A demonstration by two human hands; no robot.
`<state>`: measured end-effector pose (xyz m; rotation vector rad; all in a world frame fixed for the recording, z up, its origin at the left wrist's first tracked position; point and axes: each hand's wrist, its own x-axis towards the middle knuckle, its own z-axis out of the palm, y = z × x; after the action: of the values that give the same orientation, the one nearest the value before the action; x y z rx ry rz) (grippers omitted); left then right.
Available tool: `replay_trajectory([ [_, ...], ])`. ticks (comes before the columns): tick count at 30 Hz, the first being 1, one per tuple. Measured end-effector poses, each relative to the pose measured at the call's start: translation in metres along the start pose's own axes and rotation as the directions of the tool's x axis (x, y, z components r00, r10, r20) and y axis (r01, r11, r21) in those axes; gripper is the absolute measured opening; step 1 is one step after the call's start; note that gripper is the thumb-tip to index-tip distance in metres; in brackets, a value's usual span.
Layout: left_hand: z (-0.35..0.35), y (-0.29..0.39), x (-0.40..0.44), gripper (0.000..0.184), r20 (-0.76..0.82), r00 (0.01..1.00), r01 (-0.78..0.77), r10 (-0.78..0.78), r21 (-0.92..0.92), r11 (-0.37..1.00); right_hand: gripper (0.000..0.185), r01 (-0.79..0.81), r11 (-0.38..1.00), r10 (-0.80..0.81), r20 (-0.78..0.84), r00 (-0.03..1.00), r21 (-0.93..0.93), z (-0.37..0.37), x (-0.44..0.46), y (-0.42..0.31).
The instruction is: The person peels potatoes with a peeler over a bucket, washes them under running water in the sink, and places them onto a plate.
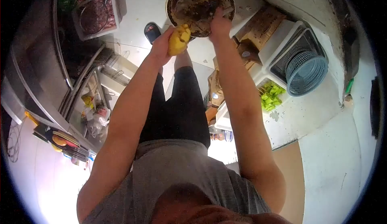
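My left hand (162, 46) is closed around a yellow, mostly peeled potato (178, 41) with a rough, knobbly top end. The potato is just outside the near rim of a round bin (168, 15), which has brown scraps and peelings (193, 2) inside. Over the bin's right side is my right hand (220, 23), its fingers curled together. Whatever those fingers may grip is too dark and blurred to make out.
A white tub of pinkish-red pieces (96, 16) stands at upper left. To the right are cardboard boxes (260, 26), a blue-grey plastic basket (307, 75) and green leafy vegetables (272, 96). Metal shelving (82, 77) runs along the left. A dark slipper (152, 32) shows near the bin.
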<state>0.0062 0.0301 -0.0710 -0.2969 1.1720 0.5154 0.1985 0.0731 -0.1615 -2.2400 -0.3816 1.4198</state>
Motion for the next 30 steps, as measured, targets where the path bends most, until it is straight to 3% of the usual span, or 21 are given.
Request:
replay_trajectory([
  [1, 0.000, -0.001, 0.001, 0.048, -0.009, 1.000, 0.016, -0.016, -0.029, 0.999, 0.036, -0.075, 0.987, 0.076, -0.003, 0.997, 0.143, -0.001, -0.012, 0.000],
  [5, -0.009, -0.011, 0.016, 0.048, 0.140, 0.989, 0.069, -0.037, -0.231, 0.971, 0.030, -0.108, 0.878, 0.036, 0.159, 0.987, 0.467, -0.002, -0.099, -0.030],
  [6, -0.013, -0.017, 0.023, 0.048, 0.193, 0.981, 0.061, -0.008, -0.269, 0.961, 0.029, 0.113, 0.907, -0.158, 0.081, 0.984, 0.406, 0.010, -0.101, -0.018],
  [8, -0.005, -0.017, 0.017, 0.049, 0.241, 0.970, 0.094, -0.020, -0.300, 0.949, 0.028, 0.322, 0.923, -0.340, 0.056, 0.939, 0.212, 0.014, -0.105, -0.012],
  [11, -0.005, -0.016, 0.007, 0.043, 0.148, 0.985, 0.120, -0.086, -0.245, 0.962, 0.036, 0.079, 0.914, -0.123, 0.087, 0.989, 0.399, 0.011, -0.078, -0.037],
  [12, -0.009, -0.016, 0.009, 0.042, 0.110, 0.988, 0.136, -0.110, -0.270, 0.953, 0.034, 0.069, 0.925, -0.088, 0.034, 0.996, 0.373, 0.010, -0.056, -0.031],
  [14, -0.019, -0.015, 0.007, 0.042, 0.179, 0.975, 0.167, -0.130, -0.213, 0.963, 0.034, 0.047, 0.945, -0.025, -0.071, 0.997, 0.323, 0.010, -0.017, -0.013],
  [17, -0.022, -0.016, 0.009, 0.042, 0.167, 0.983, 0.103, -0.073, -0.174, 0.979, 0.035, -0.078, 0.958, 0.071, 0.035, 0.997, 0.278, 0.007, -0.026, -0.006],
  [18, -0.020, -0.017, 0.010, 0.042, 0.146, 0.988, 0.065, -0.039, -0.173, 0.983, 0.036, -0.174, 0.922, 0.171, 0.040, 0.985, 0.347, 0.005, -0.060, -0.033],
  [21, -0.011, -0.018, 0.014, 0.042, 0.069, 0.997, 0.040, -0.029, -0.153, 0.987, 0.039, -0.234, 0.875, 0.212, 0.098, 0.972, 0.423, 0.003, -0.092, -0.030],
  [24, -0.004, -0.021, 0.016, 0.042, 0.091, 0.995, -0.015, 0.036, -0.214, 0.977, 0.041, 0.159, 0.972, -0.176, 0.086, 0.981, 0.176, 0.014, -0.103, -0.014],
  [27, 0.006, -0.016, 0.000, 0.040, 0.056, 0.997, -0.041, 0.047, -0.108, 0.993, 0.043, 0.312, 0.919, -0.316, 0.022, 0.948, -0.241, 0.009, -0.093, -0.035],
  [28, 0.010, -0.013, -0.005, 0.040, 0.011, 0.999, -0.048, 0.048, -0.068, 0.997, 0.044, 0.071, 0.990, -0.079, 0.067, 0.995, 0.119, 0.009, -0.077, -0.037],
  [30, 0.009, -0.012, -0.007, 0.039, -0.024, 0.997, -0.079, 0.078, -0.022, 0.997, 0.044, 0.028, 0.954, -0.006, -0.074, 0.997, 0.298, 0.011, -0.048, -0.039],
])
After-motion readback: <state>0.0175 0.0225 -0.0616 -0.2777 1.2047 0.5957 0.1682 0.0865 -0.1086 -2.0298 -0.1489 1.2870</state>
